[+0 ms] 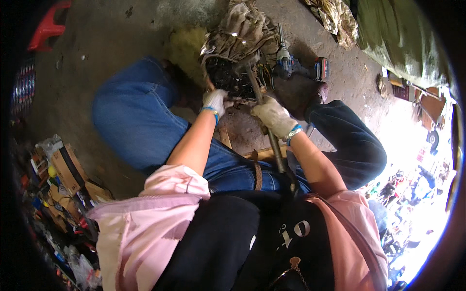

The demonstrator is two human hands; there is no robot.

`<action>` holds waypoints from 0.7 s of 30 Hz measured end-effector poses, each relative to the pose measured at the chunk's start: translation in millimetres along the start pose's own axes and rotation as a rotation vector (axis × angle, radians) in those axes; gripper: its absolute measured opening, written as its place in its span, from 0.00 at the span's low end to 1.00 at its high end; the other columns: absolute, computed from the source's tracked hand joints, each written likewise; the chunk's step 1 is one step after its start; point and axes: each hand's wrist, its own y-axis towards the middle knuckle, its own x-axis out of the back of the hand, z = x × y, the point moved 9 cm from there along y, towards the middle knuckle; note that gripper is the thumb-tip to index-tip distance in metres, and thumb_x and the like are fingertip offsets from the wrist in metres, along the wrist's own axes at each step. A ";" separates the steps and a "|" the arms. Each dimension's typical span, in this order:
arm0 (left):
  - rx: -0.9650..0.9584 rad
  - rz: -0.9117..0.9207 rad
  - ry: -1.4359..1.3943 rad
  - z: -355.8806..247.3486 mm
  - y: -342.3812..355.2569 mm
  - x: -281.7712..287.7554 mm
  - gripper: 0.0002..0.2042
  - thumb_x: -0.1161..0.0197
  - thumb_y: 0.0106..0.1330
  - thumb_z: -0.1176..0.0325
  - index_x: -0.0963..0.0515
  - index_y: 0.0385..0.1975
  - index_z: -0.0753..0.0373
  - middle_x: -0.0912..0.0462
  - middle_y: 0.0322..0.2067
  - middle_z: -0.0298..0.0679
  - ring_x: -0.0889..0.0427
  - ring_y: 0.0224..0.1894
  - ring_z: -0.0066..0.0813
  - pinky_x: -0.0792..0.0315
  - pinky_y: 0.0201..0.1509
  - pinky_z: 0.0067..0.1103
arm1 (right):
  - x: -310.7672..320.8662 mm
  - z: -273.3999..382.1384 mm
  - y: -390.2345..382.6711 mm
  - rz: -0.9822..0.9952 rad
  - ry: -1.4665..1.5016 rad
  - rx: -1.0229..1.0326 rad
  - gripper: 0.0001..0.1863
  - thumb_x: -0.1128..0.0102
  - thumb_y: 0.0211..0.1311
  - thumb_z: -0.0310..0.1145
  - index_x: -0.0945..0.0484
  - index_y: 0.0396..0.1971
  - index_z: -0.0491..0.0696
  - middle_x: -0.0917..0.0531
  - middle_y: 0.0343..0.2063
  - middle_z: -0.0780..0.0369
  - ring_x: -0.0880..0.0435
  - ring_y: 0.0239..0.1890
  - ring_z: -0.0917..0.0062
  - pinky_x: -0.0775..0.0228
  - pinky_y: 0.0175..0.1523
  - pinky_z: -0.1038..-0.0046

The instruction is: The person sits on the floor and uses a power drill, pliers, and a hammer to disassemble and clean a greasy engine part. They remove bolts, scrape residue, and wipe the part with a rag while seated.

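Between my legs on the floor lies a dark, round machine part (228, 77) with loose wires at its right side. My right hand (274, 116), in a pale work glove, is wrapped round the long metal handle of a hammer (257, 86). The hammer's blurred head is over the dark part, and the handle runs back toward my waist. My left hand (216, 101), also gloved, is closed at the part's near left edge. A thin reddish-brown rod (209, 82) rises beside its fingers; whether it is held I cannot tell.
Crumpled dirty cloth (245, 29) lies just beyond the part. A blue cordless power tool (286, 60) with a long socket stands to its right, beside a battery pack (321, 69). Cardboard and scrap (68, 169) are heaped at left, a red stool (48, 26) far left, a green cover (403, 39) far right.
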 end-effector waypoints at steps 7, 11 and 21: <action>-0.120 0.083 0.197 -11.7 -10.7 -12.3 0.11 0.37 0.63 0.78 0.23 0.44 0.72 0.20 0.44 0.48 0.16 0.45 0.41 0.13 0.47 0.32 | 49.8 -76.5 -23.8 -0.190 0.774 -0.559 0.26 0.36 0.60 0.41 0.26 0.54 0.42 0.20 0.24 0.62 0.22 0.19 0.79 0.27 0.22 0.75; -0.064 0.036 0.070 -14.8 -23.4 -15.3 0.09 0.42 0.67 0.78 0.24 0.45 0.71 0.21 0.44 0.47 0.19 0.47 0.41 0.14 0.49 0.33 | 89.0 -88.5 -29.6 -0.362 0.804 -0.480 0.21 0.39 0.61 0.40 0.25 0.49 0.43 0.21 0.24 0.63 0.23 0.19 0.79 0.29 0.24 0.74; -0.033 0.077 0.150 -15.5 -20.3 -21.6 0.10 0.44 0.71 0.74 0.22 0.47 0.71 0.22 0.52 0.51 0.21 0.54 0.39 0.16 0.53 0.29 | -23.7 -103.7 -47.4 -0.037 1.218 -0.587 0.13 0.36 0.60 0.39 0.22 0.30 0.43 0.24 0.17 0.65 0.26 0.16 0.78 0.32 0.21 0.74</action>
